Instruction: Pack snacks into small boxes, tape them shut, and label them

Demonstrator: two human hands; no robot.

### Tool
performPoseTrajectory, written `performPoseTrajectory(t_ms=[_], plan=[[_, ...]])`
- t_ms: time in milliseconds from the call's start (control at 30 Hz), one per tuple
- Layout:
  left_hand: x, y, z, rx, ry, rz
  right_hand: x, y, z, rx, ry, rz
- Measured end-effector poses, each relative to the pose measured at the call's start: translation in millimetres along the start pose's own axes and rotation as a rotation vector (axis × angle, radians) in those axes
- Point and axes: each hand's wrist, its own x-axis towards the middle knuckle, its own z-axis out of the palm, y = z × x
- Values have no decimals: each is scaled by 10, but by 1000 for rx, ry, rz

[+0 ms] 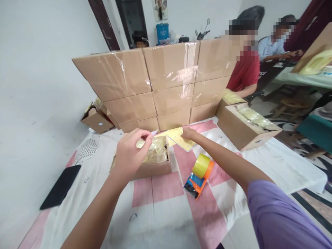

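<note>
My left hand [133,148] is closed in a pinch on a small pale sticker [155,132]. It is above an open cardboard box [153,168] with clear plastic-wrapped contents. My right hand [188,133] is closed at a yellow sheet [187,144] with small marks on it, which lies in front of the stacked boxes; its fingertips are partly hidden. Nearer to me, a tape dispenser [198,181] in orange and blue, with a roll of yellow tape [201,165], rests on the cloth below my right forearm.
A wall of taped cardboard boxes [172,69] rises at the back. Other open boxes stand at right [242,128] and far left [97,119]. On the left lie a black tablet-like slab [61,186] and a perforated white object [86,149]. A person in red [245,71] sits behind.
</note>
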Motion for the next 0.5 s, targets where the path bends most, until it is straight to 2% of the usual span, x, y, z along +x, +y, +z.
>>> performPoseTrajectory(t_ms=[133,233,367,433,500], plan=[[-97,-65,7,100,21,88,110,154,-148,-58,115,151],[-155,-167,29,180,56,163,-47,150,-274,-30,179,141],[-203,-166,115,304,141,296,-568,-90,-191,158,147,-55],[-222,-66,190,340,148,376,-886,-262,-47,442,115,-239],[-241,73,267,329,115,457,-1161,-416,113,748,155,-402]])
